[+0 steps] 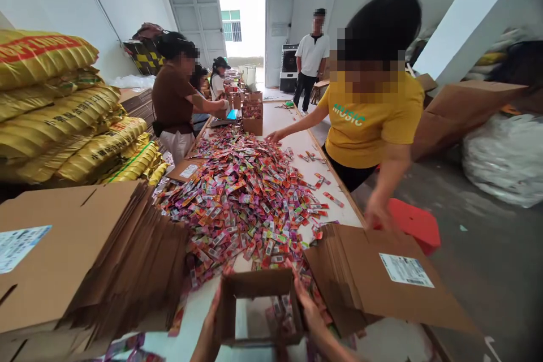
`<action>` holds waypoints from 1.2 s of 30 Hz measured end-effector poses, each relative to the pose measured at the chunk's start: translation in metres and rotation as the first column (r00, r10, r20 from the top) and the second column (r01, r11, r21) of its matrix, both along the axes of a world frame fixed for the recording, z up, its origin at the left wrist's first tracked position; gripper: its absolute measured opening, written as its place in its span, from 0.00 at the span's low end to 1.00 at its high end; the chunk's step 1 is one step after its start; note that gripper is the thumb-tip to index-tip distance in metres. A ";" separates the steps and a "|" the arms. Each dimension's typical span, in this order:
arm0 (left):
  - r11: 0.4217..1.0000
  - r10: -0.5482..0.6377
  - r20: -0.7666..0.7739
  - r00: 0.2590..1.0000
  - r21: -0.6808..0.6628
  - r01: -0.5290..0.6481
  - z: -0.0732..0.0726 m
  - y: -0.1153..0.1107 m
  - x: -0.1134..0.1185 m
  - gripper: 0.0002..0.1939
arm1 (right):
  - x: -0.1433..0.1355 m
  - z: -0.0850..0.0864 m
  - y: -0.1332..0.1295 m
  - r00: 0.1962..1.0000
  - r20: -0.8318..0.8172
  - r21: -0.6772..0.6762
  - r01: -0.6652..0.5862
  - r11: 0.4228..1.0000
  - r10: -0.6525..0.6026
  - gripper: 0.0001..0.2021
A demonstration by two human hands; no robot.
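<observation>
My left hand (211,317) and my right hand (307,308) grip the two sides of a small open cardboard box (258,284) at the near end of the long white table (292,144). The box stands open at top and bottom, so the table shows through it. Just beyond the box lies a big heap of colourful small packets (241,192). Both forearms reach in from the bottom edge.
Stacks of flattened cartons lie at left (85,249) and right (382,277). A person in a yellow shirt (369,119) leans over the table's right side beside a red stool (413,220). Other people work at the far left end. Yellow sacks (63,119) are piled at left.
</observation>
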State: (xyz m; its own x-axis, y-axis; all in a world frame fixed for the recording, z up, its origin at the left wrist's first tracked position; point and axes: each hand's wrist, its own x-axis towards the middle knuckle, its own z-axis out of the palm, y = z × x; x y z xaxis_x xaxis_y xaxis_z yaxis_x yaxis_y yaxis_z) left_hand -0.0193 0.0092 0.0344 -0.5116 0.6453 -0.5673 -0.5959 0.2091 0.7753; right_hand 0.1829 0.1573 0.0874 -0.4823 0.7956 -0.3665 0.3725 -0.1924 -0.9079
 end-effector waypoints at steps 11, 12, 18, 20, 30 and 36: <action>0.933 -0.200 -0.840 0.504 -0.005 0.361 -0.082 -0.053 0.038 0.27 | 0.047 -0.028 -0.007 0.936 0.247 0.433 -0.339 0.835 0.252 0.14; 0.909 -0.167 -0.893 0.417 0.024 0.415 -0.085 -0.058 0.035 0.25 | 0.052 -0.018 -0.002 0.898 0.293 0.432 -0.432 0.792 0.329 0.14; 0.756 -0.424 -0.842 0.334 -0.126 0.642 -0.057 -0.064 0.020 0.20 | 0.075 0.018 0.012 0.709 0.352 0.315 -0.705 0.636 0.611 0.26; 0.775 -0.495 -0.772 0.399 -0.184 0.604 -0.036 -0.056 0.016 0.19 | 0.075 0.015 0.008 0.739 0.298 0.282 -0.673 0.684 0.604 0.29; 0.917 -0.380 -0.529 0.759 -0.112 0.382 -0.048 -0.026 0.038 0.19 | 0.025 -0.035 -0.003 0.991 0.084 -0.104 -0.095 0.990 0.103 0.39; 0.933 -0.353 -0.664 0.659 -0.297 0.202 -0.051 -0.011 0.063 0.15 | 0.009 -0.030 0.005 0.899 0.429 0.118 -0.156 0.981 0.092 0.27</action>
State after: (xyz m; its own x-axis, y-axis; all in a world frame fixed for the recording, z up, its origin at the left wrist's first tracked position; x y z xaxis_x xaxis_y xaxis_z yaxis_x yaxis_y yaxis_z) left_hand 0.0442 -0.0015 -0.0165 -0.6180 0.7483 -0.2413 0.2110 0.4535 0.8659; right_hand 0.1919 0.1623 0.0575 -0.4077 0.7996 -0.4410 0.7370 0.0030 -0.6759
